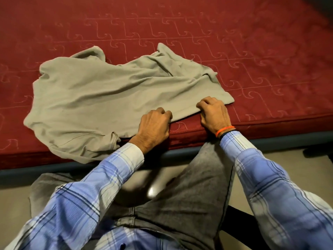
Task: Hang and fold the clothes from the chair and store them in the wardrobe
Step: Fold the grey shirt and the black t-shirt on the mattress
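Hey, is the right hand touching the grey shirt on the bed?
Touching. The head view shows the right hand with curled fingers pinching the near edge of the grey shirt.

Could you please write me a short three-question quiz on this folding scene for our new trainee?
1. True or false: the grey T-shirt lies neatly folded on the red mattress.
2. Which part of the shirt do the left hand and right hand grip? A) a sleeve B) the near edge by the mattress border C) the far corner
3. Fill in: the orange thread band sits on the ____ wrist.

Key:
1. False; it is spread out and wrinkled.
2. B.
3. Right.
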Tool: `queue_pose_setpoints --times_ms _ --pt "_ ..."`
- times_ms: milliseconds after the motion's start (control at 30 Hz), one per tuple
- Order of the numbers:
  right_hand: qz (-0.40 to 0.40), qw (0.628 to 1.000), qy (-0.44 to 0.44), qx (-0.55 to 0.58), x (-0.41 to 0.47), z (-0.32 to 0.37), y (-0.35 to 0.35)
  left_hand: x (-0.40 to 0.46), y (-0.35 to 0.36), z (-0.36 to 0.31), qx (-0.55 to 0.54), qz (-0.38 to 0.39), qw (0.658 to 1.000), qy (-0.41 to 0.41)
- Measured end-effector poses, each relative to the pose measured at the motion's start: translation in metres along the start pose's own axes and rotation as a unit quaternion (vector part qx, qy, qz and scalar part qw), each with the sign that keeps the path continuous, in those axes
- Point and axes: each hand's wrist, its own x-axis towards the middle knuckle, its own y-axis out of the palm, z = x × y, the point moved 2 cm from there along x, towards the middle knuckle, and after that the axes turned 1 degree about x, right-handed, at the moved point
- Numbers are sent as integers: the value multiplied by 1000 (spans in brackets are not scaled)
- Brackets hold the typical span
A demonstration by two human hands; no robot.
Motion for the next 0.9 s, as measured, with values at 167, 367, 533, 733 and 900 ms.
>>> queue_pose_setpoints --times_ms 167,367,533,733,900 --pt "-17 999 33 -26 6 -22 -1 7 1 -10 19 27 999 -11" --pt "-17 999 15 -46 -4 -28 -11 4 -9 -15 44 103 994 -12" --pt "14 999 4 -31 -22 -36 -19 -5 -12 -19 54 122 991 3" --pt "88 994 22 -56 -27 -30 -38 -10 -15 -17 51 159 986 3" --pt "198 977 72 -34 -18 -22 -52 -9 -19 -7 23 214 976 13"
